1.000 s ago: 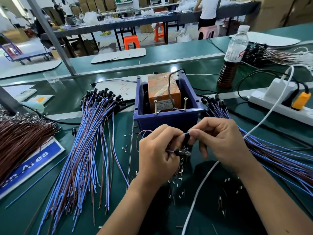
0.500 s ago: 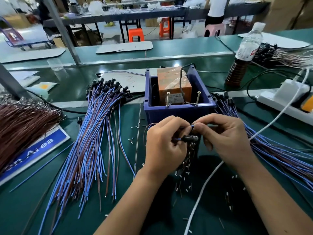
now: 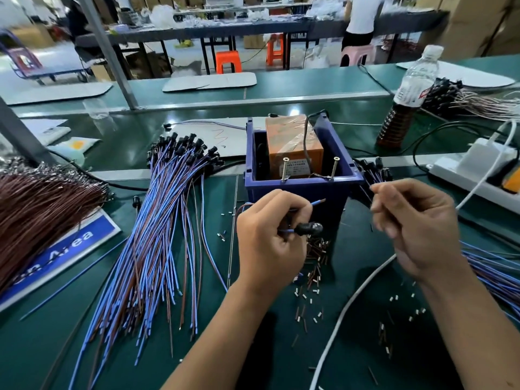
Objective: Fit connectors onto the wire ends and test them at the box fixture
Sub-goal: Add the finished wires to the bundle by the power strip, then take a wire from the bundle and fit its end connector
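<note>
Here we saw the blue box fixture [image 3: 298, 190] holding an orange block [image 3: 292, 144], two screws upright at its near rim. Our left hand [image 3: 270, 243] gripped a blue wire [image 3: 316, 203] and its black connector [image 3: 309, 228] before the box. Our right hand [image 3: 413, 223] curled beside it; any pinched piece was too blurred to tell.

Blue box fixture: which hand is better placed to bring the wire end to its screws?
Left. The left hand already holds the blue wire, its bare end pointing toward the box fixture.
</note>
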The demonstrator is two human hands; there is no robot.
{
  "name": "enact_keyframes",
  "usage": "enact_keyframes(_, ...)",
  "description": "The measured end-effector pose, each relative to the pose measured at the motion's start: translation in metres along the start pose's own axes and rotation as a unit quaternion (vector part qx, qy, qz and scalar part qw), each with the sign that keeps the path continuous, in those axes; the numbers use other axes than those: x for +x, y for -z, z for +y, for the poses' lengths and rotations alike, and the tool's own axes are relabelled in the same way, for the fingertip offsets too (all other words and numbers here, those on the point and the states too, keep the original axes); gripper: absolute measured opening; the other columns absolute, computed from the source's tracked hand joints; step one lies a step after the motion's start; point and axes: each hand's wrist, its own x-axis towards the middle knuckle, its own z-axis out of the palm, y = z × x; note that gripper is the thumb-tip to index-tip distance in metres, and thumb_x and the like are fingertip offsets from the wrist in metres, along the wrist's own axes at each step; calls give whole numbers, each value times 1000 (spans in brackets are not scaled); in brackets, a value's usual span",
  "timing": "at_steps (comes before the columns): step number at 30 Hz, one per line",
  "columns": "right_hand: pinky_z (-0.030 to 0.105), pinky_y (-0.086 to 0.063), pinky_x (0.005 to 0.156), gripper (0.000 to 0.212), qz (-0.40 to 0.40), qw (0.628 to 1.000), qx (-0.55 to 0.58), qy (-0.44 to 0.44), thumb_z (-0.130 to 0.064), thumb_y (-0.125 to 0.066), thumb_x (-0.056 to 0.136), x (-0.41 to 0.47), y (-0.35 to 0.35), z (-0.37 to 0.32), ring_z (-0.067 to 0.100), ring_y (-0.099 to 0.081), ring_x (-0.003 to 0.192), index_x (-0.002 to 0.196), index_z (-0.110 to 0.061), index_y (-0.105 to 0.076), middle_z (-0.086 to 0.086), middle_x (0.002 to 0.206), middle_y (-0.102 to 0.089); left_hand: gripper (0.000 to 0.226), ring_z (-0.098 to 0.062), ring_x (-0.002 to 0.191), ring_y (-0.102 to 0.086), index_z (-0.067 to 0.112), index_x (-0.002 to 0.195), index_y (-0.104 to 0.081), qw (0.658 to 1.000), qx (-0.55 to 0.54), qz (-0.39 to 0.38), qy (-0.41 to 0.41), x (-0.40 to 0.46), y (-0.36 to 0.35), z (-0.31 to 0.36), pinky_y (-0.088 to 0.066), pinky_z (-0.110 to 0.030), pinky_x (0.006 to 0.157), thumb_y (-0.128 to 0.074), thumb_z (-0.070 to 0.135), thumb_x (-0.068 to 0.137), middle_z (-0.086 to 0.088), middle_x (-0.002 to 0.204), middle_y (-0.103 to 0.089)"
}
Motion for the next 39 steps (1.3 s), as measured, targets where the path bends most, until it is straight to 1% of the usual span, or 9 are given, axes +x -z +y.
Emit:
enact_keyframes(3, 20, -36, 43, 25, -27, 998, -53, -1, -31, -85, 78, -6, -11, 4, 12, -43, 43, 101, -20, -81, 5, 75, -68, 21, -24, 58, -57, 6, 76, -68, 998, -47, 13, 38, -1, -4, 4, -42, -40, 51, -62, -14, 81, 1, 68, -64)
enact_keyframes(8, 20, -40, 44, 19, -55, 998, -12, -14, -23, -81, 84, -20, -51, 16, 13, -48, 45, 100, -14, -83, 9, 70, -71, 13, -8, 69, -63, 5, 84, -72, 998, -22, 18, 56, -6, -12, 7, -46, -21, 63, -71, -7, 89, 6, 75, -68)
enact_keyframes(16, 19, -41, 45, 30, -24, 999, 30, -19, -45, -85, 81, -17, -54, 21, 13, -48, 46, 94, -18, -81, 6, 73, -72, 27, -14, 71, -66, 6, 89, -76, 999, 10, 12, 35, -10, -18, 4, -53, -33, 63, -68, -18, 80, 3, 77, -71)
enact_keyframes(20, 21, -42, 47, 26, -4, 999, 31, -10, -43, -82, 86, -14, -54, 18, 15, -49, 45, 92, -18, -78, 2, 66, -65, 15, -9, 77, -67, 5, 92, -76, 997, 30, 71, 19, -10, -16, 5, -52, -26, 67, -70, -8, 91, 3, 84, -73)
enact_keyframes(23, 24, -46, 48, 14, 4, 999, 31, 14, -30, -71, 97, -10, -53, 12, 18, -58, 58, 94, -17, -71, 5, 79, -69, 7, -7, 70, -59, 4, 94, -78, 989, 47, 139, 20, -6, -13, 1, -43, -21, 62, -72, 2, 96, 0, 85, -70)
enact_keyframes(26, 26, -45, 45, 11, 5, 998, -20, 55, -17, -55, 108, -6, -53, 6, 21, -62, 67, 98, -16, -60, 9, 99, -76, 8, -19, 68, -60, 5, 99, -79, 981, 47, 181, 44, -2, -10, -6, -47, -35, 58, -72, 7, 97, -3, 80, -68)
enact_keyframes(28, 26, -44, 46, 12, 21, 994, -67, 78, -16, -53, 109, -4, -54, 4, 20, -61, 65, 98, -18, -58, 9, 95, -76, 8, -18, 71, -64, 7, 100, -78, 976, 40, 203, 74, 0, -8, -6, -51, -40, 59, -71, 12, 97, 0, 80, -70)
enact_keyframes(34, 22, -52, 66, 13, 147, 928, -305, 153, -17, -63, 103, -2, -57, 9, 7, -68, 72, 100, -17, -75, -12, 78, -71, 7, -17, 77, -69, 14, 100, -77, 973, 16, 201, 113, 1, -9, -10, -57, -39, 66, -72, 13, 96, 5, 82, -72)
enact_keyframes(39, 29, -59, 71, 17, 166, 904, -357, 166, -14, -65, 100, -1, -58, 9, 8, -71, 77, 104, -9, -81, -3, 85, -77, 10, -16, 80, -70, 14, 100, -79, 974, 17, 195, 113, 3, -10, -11, -58, -38, 69, -71, 14, 96, 6, 85, -74)
